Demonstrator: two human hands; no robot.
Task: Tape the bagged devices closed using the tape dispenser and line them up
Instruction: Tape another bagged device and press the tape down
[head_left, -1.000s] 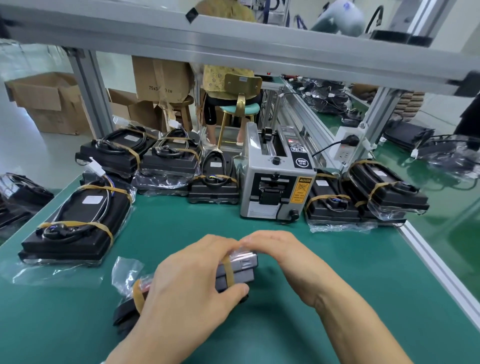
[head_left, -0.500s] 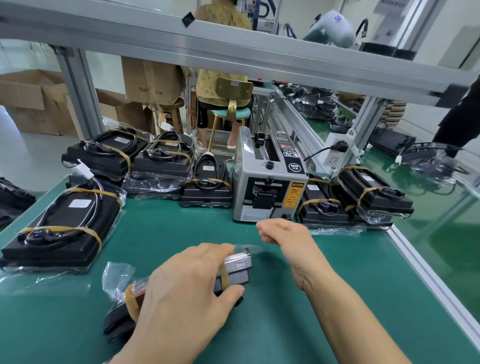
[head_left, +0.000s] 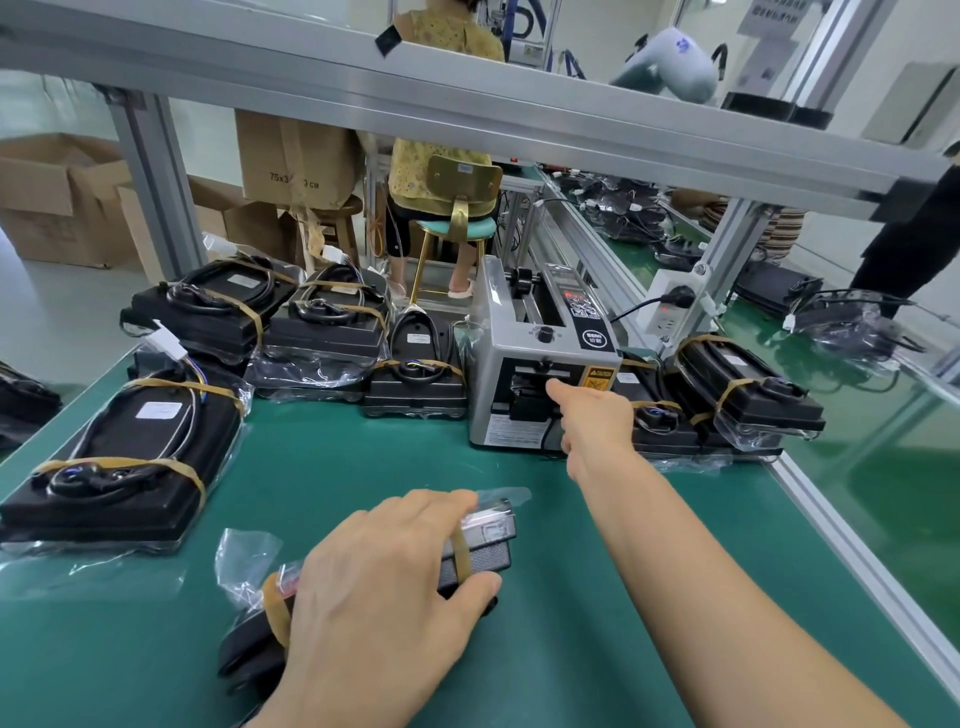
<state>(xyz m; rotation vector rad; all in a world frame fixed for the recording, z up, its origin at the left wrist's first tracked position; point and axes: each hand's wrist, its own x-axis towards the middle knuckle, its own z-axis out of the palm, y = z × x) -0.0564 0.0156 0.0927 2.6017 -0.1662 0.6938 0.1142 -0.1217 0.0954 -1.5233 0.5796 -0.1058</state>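
Note:
A small grey-and-black device (head_left: 483, 540) in a clear bag, bound with tan bands, lies on the green mat (head_left: 363, 457) near me. My left hand (head_left: 374, 587) grips it from above, thumb on its near side. The grey tape dispenser (head_left: 540, 332) stands at the back centre. My right hand (head_left: 592, 421) reaches to its front outlet with the index finger stretched out onto the slot; I see no tape in it. Taped bagged devices stand in a row beside the dispenser at left (head_left: 332, 322) and right (head_left: 743, 384).
A larger bagged device (head_left: 130, 457) lies at the left edge. An aluminium beam (head_left: 467, 104) crosses overhead, its posts at the back corners. A white power strip (head_left: 670, 306) sits behind the dispenser. A person sits on a stool (head_left: 452, 228) beyond the bench.
My right hand left the bagged device and moved forward to the dispenser's outlet. My left hand kept its hold on the device.

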